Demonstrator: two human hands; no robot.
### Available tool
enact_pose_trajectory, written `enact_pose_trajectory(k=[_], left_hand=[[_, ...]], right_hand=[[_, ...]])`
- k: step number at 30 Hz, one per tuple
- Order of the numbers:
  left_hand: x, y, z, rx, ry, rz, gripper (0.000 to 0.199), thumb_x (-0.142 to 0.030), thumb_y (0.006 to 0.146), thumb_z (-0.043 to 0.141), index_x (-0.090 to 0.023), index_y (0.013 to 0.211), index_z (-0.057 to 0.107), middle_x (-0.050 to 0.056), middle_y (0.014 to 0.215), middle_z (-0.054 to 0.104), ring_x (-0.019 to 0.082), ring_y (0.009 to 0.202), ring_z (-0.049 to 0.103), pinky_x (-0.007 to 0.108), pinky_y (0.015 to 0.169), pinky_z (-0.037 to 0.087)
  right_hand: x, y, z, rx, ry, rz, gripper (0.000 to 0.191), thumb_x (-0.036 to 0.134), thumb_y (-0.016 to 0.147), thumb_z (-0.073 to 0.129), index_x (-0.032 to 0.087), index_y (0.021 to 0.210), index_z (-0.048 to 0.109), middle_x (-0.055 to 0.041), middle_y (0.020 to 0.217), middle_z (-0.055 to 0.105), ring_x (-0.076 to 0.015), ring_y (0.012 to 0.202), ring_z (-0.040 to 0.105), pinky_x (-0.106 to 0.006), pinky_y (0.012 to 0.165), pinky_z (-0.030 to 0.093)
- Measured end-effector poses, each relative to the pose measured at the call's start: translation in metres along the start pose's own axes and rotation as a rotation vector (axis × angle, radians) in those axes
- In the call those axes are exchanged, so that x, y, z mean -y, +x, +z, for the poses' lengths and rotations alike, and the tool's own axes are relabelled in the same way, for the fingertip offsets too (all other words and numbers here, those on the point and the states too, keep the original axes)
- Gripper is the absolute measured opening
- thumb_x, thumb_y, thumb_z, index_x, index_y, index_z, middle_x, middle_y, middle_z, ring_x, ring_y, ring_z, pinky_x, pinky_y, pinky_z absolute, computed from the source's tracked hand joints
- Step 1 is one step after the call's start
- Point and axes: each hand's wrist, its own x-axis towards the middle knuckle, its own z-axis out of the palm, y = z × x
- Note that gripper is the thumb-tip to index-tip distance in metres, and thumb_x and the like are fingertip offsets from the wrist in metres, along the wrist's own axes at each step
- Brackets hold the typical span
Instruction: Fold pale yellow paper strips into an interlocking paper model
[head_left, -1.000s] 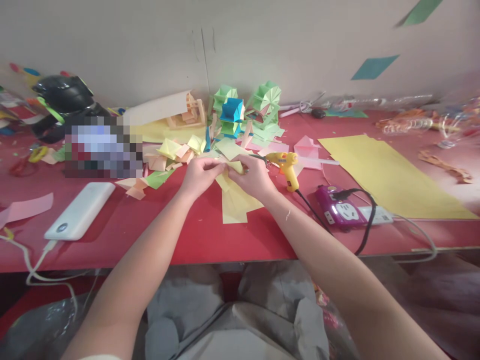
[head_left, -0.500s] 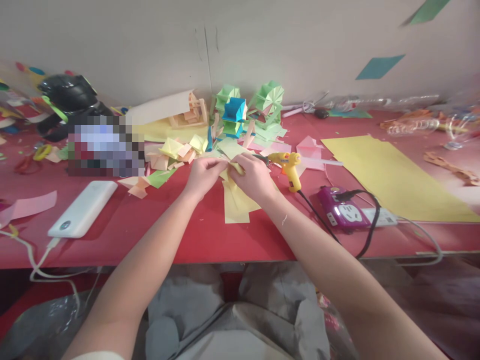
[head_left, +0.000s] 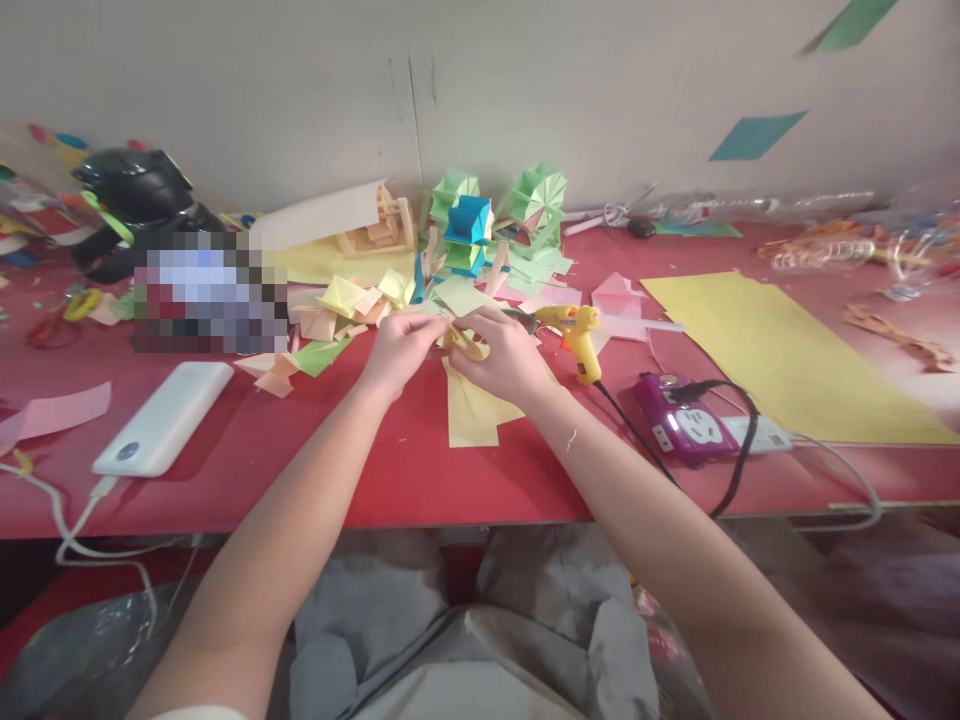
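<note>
The small yellow piece [head_left: 471,348] between the fingers now shows as a bent loop hanging under the right hand [head_left: 506,355], where a second ago it looked flatter; the right fingertips have also drawn in to meet those of the left hand [head_left: 401,352]. That suggests the shaping of the paper is partway along, though the exact crease is too small to tell. Both hands are narrow, pinched on the piece, with the fingertips touching or nearly so. The piece is held near the middle of the red surface [head_left: 420,480], just beyond some loose yellow sheets [head_left: 471,425] lying on the near side. The yellow glue gun [head_left: 581,342] lies to the right, untouched and unmoved, with folded yellow shapes [head_left: 341,296] to the left
</note>
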Motion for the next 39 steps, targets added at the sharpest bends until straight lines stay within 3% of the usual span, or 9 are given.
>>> enact_pose_trajectory(k=[8,11,13,17,24,35,39], left_hand=[[-0.001,0.001,-0.009,0.159,0.098,0.194,0.037,-0.044,0.076,0.083,-0.020,0.103,0.080,0.008,0.105,0.078,0.027,0.103,0.072,0.036,0.092,0.056],[0.003,0.005,-0.017,0.157,0.172,0.191,0.037,-0.046,0.078,0.081,-0.020,0.106,0.080,0.008,0.108,0.079,0.029,0.107,0.071,0.038,0.095,0.055],[0.003,0.007,-0.021,0.183,0.210,0.200,0.036,-0.045,0.079,0.080,-0.020,0.104,0.081,0.009,0.112,0.078,0.029,0.109,0.071,0.040,0.097,0.055],[0.000,0.005,-0.022,0.138,0.235,0.216,0.039,-0.043,0.077,0.082,-0.019,0.108,0.079,0.011,0.108,0.079,0.027,0.104,0.073,0.042,0.096,0.057],[0.000,0.006,-0.019,0.034,0.117,0.230,0.042,-0.042,0.069,0.089,-0.018,0.103,0.080,0.010,0.099,0.080,0.026,0.096,0.074,0.040,0.091,0.061],[0.005,0.008,-0.021,0.024,0.072,0.296,0.037,-0.044,0.073,0.087,-0.022,0.102,0.082,0.008,0.101,0.081,0.025,0.097,0.076,0.039,0.090,0.063],[0.006,0.011,-0.021,-0.054,0.064,0.318,0.037,-0.042,0.070,0.089,-0.021,0.099,0.082,0.008,0.097,0.081,0.024,0.092,0.076,0.036,0.087,0.063]], right_hand=[[-0.016,0.001,0.006,0.012,0.082,-0.139,0.036,0.022,0.081,0.062,0.019,0.115,0.071,-0.0139,0.125,0.060,-0.0274,0.114,0.060,-0.044,0.098,0.052],[-0.019,0.003,0.005,-0.067,0.122,-0.122,0.029,0.024,0.084,0.061,0.020,0.111,0.071,-0.0130,0.126,0.060,-0.0268,0.118,0.059,-0.048,0.106,0.047],[-0.020,0.005,0.004,-0.084,0.233,-0.033,0.023,0.030,0.086,0.063,0.019,0.106,0.068,-0.0124,0.118,0.064,-0.0247,0.109,0.064,-0.045,0.098,0.052],[-0.019,0.007,0.005,0.017,0.496,0.149,0.023,0.039,0.086,0.067,0.018,0.096,0.063,-0.0070,0.091,0.070,-0.0173,0.079,0.066,-0.035,0.076,0.055],[-0.022,0.012,0.006,-0.055,0.713,0.264,0.028,0.042,0.080,0.075,0.020,0.083,0.057,0.0012,0.073,0.060,-0.0114,0.064,0.056,-0.028,0.059,0.047],[-0.020,0.011,0.002,0.009,0.812,0.264,0.043,0.058,0.078,0.077,0.020,0.078,0.057,0.0019,0.071,0.055,-0.0114,0.065,0.053,-0.028,0.061,0.043],[-0.017,0.011,0.001,-0.009,0.807,0.238,0.044,0.058,0.077,0.078,0.020,0.078,0.056,0.0023,0.071,0.055,-0.0113,0.067,0.052,-0.028,0.062,0.043]])
